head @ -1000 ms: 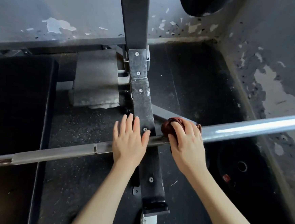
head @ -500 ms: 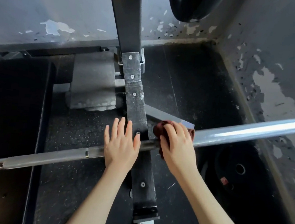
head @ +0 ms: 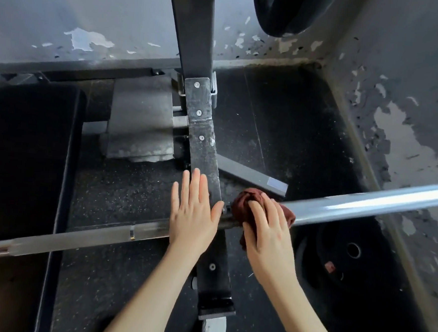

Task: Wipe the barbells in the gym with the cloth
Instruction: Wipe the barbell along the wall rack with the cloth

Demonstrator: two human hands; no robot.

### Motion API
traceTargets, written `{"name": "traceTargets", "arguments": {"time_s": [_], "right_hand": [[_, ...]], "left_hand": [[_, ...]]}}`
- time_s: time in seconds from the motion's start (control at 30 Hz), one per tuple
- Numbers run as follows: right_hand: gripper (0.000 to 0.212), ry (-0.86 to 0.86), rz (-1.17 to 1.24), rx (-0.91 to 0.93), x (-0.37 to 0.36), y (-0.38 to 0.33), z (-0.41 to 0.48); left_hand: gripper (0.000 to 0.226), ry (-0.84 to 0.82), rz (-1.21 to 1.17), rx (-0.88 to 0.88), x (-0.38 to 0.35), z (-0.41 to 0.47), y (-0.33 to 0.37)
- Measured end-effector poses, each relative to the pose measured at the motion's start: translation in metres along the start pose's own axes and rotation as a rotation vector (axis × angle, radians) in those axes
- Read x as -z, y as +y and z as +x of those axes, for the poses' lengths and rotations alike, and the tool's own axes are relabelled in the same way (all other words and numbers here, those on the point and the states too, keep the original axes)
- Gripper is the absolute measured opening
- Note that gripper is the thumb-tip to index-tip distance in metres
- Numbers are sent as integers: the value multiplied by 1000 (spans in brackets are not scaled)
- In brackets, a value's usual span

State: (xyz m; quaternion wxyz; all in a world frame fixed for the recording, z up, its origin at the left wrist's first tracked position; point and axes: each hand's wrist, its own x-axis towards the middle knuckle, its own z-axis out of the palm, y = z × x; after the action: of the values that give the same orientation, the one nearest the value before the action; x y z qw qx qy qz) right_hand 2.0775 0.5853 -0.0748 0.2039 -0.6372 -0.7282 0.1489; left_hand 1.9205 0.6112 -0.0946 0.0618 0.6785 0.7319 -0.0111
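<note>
A steel barbell (head: 367, 203) runs across the view from lower left to the right edge, resting on a black rack arm (head: 203, 149). My left hand (head: 193, 213) lies flat on the bar beside the rack arm, fingers straight. A dark red cloth (head: 241, 204) is bunched around the bar just right of the arm. My right hand (head: 268, 227) grips that cloth and the bar, where the thin shaft meets the shiny thick sleeve.
A black padded bench (head: 24, 155) fills the left. A black weight plate (head: 349, 254) lies on the rubber floor below the sleeve. Another plate (head: 285, 11) hangs at the top. Peeling walls close in behind and to the right. A shoe tip (head: 215, 328) shows at the bottom.
Both hands have stayed at the same place on the bar, the right one working the cloth slightly. The view has shifted, so the sleeve's end now shows at the right.
</note>
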Motion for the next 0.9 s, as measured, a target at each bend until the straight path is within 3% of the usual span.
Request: {"name": "traceTargets", "arguments": {"time_s": [0.1, 0.2, 0.37, 0.47, 0.57, 0.63, 0.8, 0.9], "right_hand": [[42, 69, 1, -2, -3, 8, -25], [29, 81, -108, -13, -2, 3, -10], [22, -312, -147, -216, 4, -12, 67], [19, -152, -39, -116, 4, -10, 39], [41, 1, 8, 0, 4, 1, -14], [43, 60, 48, 1, 0, 8, -22], [34, 87, 121, 1, -1, 11, -27], [34, 68, 37, -86, 12, 16, -13]], "left_hand": [[70, -22, -9, -10, -6, 3, 9], [67, -18, -15, -22, -8, -9, 9], [69, -91, -22, -27, -4, -6, 9], [76, -126, -21, -12, -1, -4, 7], [75, -138, -45, 12, 1, 0, 8], [71, -132, -99, 31, 1, 8, 14], [71, -57, -93, -60, -8, 16, 27], [66, -22, -88, -76, -11, 8, 28]]}}
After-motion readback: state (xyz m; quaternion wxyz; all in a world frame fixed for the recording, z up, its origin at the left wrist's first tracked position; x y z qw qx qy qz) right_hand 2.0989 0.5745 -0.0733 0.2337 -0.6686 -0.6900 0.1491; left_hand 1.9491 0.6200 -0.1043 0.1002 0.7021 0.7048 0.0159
